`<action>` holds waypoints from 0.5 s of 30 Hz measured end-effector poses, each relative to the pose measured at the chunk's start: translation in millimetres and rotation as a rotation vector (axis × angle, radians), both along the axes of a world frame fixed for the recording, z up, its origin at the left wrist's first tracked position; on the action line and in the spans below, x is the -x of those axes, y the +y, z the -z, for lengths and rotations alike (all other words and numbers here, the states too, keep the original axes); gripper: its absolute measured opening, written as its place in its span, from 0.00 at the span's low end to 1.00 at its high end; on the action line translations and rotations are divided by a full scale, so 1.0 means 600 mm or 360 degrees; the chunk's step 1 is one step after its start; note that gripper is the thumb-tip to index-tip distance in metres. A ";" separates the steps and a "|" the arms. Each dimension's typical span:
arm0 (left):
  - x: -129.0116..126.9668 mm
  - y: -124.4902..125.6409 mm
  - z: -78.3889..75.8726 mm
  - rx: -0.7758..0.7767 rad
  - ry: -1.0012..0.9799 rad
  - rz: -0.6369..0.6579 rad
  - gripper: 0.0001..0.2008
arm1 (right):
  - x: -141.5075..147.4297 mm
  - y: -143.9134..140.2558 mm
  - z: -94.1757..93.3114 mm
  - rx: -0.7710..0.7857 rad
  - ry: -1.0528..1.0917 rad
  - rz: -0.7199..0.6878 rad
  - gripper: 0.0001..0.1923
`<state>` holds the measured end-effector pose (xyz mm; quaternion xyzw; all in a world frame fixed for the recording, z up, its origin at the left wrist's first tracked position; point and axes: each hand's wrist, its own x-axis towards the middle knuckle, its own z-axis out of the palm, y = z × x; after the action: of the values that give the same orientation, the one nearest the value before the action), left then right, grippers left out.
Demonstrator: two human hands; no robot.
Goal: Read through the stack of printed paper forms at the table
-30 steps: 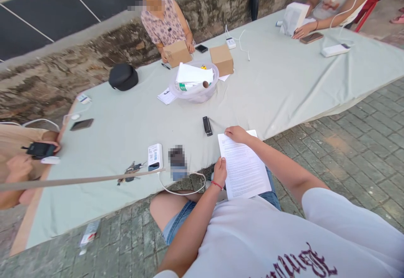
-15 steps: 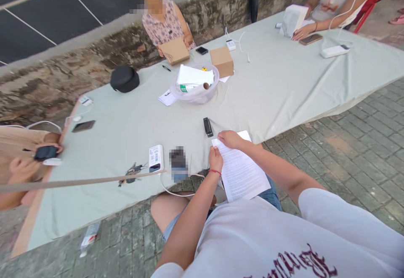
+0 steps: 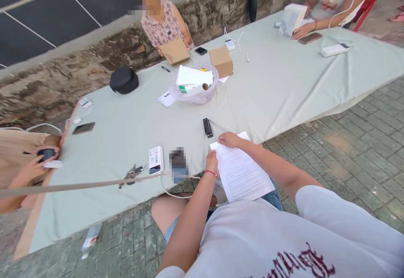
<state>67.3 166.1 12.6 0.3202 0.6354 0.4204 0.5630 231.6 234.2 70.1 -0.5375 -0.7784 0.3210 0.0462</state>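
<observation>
Printed paper (image 3: 244,170), which looks like more than one sheet, lies tilted over my lap at the table's edge. My left hand (image 3: 212,161), with a red string at the wrist, pinches its left edge near the upper corner. Across the top edge my right hand (image 3: 229,140) is closed on the paper, its fingertips partly hidden. Just beyond both hands, a black stapler (image 3: 207,128) rests on the tablecloth, touched by neither.
The cloth-covered table (image 3: 126,122) carries a plastic basin (image 3: 195,94) of papers, a cardboard box (image 3: 221,61), a black case (image 3: 124,80), a power bank (image 3: 155,160) and keys (image 3: 132,175). Three people sit around it. A strap (image 3: 78,185) crosses the left side. A bottle (image 3: 91,240) lies on the paving.
My left hand has shifted slightly left and down along the paper's edge, and the sheet lies a little flatter. My right hand keeps its hold. The person at left has moved a hand.
</observation>
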 end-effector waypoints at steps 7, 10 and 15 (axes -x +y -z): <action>0.011 0.007 0.010 0.0110 -0.0101 0.0006 0.20 | 0.005 0.017 0.012 0.0028 -0.0116 0.0028 0.17; 0.012 0.002 0.014 0.0105 -0.0101 0.0032 0.21 | 0.011 0.033 0.016 0.0013 -0.0174 0.0064 0.18; 0.014 -0.017 0.023 0.0011 -0.0007 0.0053 0.23 | 0.025 0.062 0.021 0.0003 -0.0221 0.0100 0.18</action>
<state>58.6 155.9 -1.5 0.3279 0.6302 0.4094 0.5725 216.8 271.7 57.8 -0.5827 -0.7622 0.2819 0.0017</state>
